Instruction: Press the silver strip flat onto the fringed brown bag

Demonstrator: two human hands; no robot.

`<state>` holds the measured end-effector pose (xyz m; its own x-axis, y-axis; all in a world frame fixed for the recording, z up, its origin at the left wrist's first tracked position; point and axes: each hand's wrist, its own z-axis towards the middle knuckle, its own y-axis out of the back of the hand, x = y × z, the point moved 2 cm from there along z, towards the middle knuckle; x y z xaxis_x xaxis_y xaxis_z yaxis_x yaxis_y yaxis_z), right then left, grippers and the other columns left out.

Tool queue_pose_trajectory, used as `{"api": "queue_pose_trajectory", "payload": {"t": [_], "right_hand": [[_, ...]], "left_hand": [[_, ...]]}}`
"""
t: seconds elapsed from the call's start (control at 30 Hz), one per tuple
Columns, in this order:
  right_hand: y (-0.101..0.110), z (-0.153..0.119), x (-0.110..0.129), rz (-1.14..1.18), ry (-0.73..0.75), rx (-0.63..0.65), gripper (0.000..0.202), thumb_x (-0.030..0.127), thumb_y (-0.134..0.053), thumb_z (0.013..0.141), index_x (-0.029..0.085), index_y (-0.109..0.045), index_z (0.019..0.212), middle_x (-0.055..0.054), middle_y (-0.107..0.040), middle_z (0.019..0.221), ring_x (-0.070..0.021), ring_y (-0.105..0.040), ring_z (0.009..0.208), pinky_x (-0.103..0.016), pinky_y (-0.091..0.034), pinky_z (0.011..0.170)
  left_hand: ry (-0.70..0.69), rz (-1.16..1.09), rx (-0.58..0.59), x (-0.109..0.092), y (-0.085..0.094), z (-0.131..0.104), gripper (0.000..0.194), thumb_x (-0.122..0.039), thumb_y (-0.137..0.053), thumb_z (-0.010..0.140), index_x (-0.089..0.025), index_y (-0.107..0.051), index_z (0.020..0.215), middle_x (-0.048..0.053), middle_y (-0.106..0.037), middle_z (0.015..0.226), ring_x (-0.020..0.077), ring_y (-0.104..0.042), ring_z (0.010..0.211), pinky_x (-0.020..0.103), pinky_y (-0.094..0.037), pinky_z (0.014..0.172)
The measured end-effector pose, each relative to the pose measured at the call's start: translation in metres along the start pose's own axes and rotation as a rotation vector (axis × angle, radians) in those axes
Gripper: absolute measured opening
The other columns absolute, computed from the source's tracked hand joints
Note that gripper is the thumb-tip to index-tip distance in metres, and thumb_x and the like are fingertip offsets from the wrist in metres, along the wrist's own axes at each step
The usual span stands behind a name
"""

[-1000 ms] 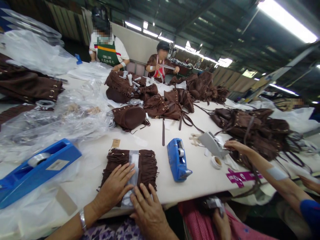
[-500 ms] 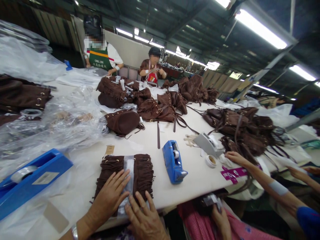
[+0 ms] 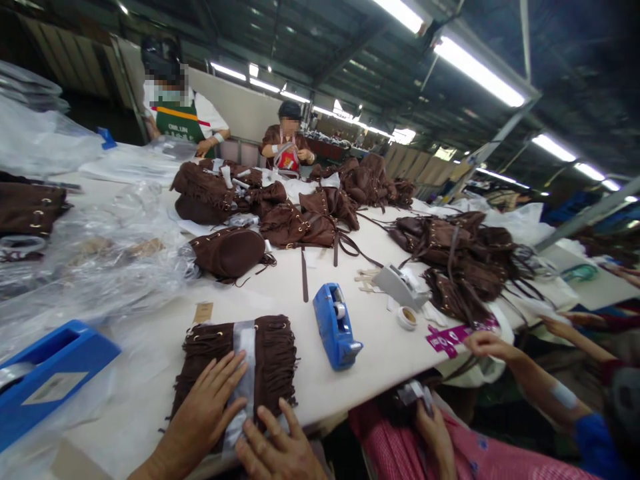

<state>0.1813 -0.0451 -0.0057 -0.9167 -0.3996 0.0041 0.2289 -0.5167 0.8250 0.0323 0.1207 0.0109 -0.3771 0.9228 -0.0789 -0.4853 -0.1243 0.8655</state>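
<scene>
A dark brown fringed bag [image 3: 273, 353] lies flat on the table in front of me, with a pale translucent strip [image 3: 244, 347] running down its middle. My left hand [image 3: 207, 403] rests on the bag's left half, palm down and fingers stretched out, its fingertips on the strip. Across the bag's near edge lies my right hand [image 3: 280, 443], fingers spread, touching the strip's lower end. Neither hand grips anything. Just beyond the bag's far left corner is a small tan tag [image 3: 203, 313].
A blue tape dispenser [image 3: 336, 327] stands right of the bag; a larger blue dispenser [image 3: 55, 380] is at left. Clear plastic bags [image 3: 115, 247], brown bags [image 3: 295, 223] and a grey dispenser [image 3: 400, 283] lie beyond. A co-worker's hand [image 3: 493, 347] reaches in from the right.
My view has shifted, so the scene sits further left. Both my hands stay flat on the bag. The co-worker's hand at right has drawn back from the grey dispenser.
</scene>
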Motion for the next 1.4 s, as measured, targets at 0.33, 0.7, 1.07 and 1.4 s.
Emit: {"api": "queue_pose_trajectory", "payload": {"t": [0.33,0.7,1.07,1.4], "right_hand": [[0.047,0.07,-0.032,0.066,-0.196,0.21,0.076,0.05,-0.055,0.092,0.015,-0.027,0.153,-0.013,-0.034,0.158,-0.0316,-0.031,0.147,-0.054,-0.037,0.117],[0.01,0.109,-0.075,0.357,-0.663,0.086,0.042,0.02,-0.051,0.09,0.02,-0.053,0.133,-0.01,-0.069,0.118,-0.0241,-0.065,0.107,-0.042,-0.056,0.094],[-0.023,0.144,-0.086,0.565,-0.886,0.105,0.041,0.008,-0.058,0.074,0.023,-0.063,0.112,-0.003,-0.068,0.1,-0.0176,-0.065,0.082,-0.032,-0.054,0.079],[-0.013,0.162,-0.116,0.464,-0.812,0.231,0.033,0.015,-0.055,0.086,0.025,-0.064,0.115,-0.002,-0.073,0.096,-0.0193,-0.067,0.092,-0.033,-0.052,0.086]], "left_hand": [[-0.06,0.103,-0.047,0.002,-0.007,-0.003,0.058,-0.041,-0.057,0.093,-0.018,-0.045,0.145,0.01,-0.045,0.154,0.0266,-0.041,0.142,0.042,-0.033,0.118],[-0.032,0.191,-0.059,0.0,-0.009,-0.005,0.06,-0.042,-0.059,0.091,-0.022,-0.046,0.146,0.011,-0.04,0.157,0.0313,-0.039,0.143,0.043,-0.044,0.111],[0.032,0.069,-0.042,-0.004,-0.008,-0.001,0.054,-0.031,-0.058,0.092,-0.017,-0.048,0.144,0.01,-0.042,0.156,0.0358,-0.029,0.147,0.049,-0.036,0.117],[-0.081,0.165,-0.067,0.004,-0.015,-0.002,0.055,-0.035,-0.06,0.09,-0.018,-0.051,0.141,0.01,-0.044,0.154,0.0351,-0.029,0.147,0.048,-0.011,0.126]]}}
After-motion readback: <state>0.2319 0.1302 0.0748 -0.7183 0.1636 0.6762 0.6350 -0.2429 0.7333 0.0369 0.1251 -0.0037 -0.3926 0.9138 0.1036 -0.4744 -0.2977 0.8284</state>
